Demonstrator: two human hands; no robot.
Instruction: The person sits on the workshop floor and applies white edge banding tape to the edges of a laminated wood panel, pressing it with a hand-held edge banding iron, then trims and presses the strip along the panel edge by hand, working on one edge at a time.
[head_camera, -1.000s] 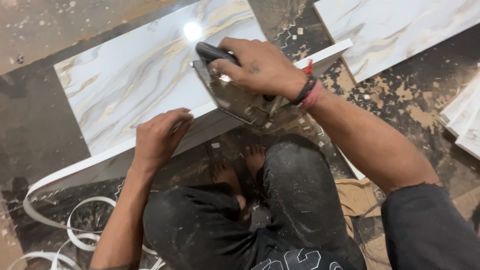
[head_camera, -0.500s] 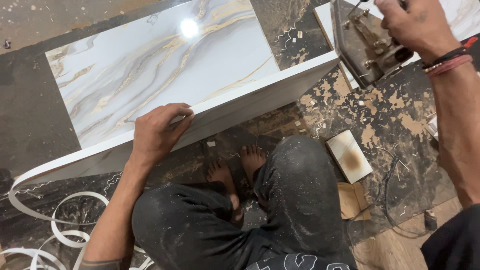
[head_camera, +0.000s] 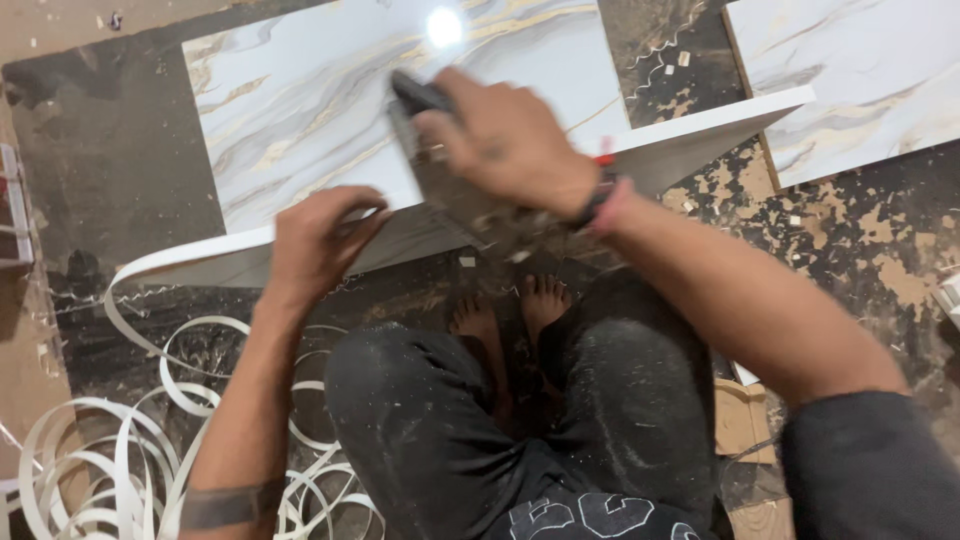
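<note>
Edge trimming under way on a glossy white marble-patterned panel (head_camera: 400, 110) lying on the floor.
Right hand (head_camera: 510, 145) grips a grey metal trimmer (head_camera: 455, 195) at twelve o'clock; left hand (head_camera: 315, 245), at nine, presses flat, holding nothing. Next likely needs a steady run along the edge.

Dark stained floor (head_camera: 850, 250), curled white strips (head_camera: 90, 450), lamp glare (head_camera: 444, 26)

A glossy marble-patterned panel (head_camera: 330, 110) lies flat on the floor, its white front edge raised. A blurred metal hand tool (head_camera: 455, 190) sits tilted over that edge.
</note>
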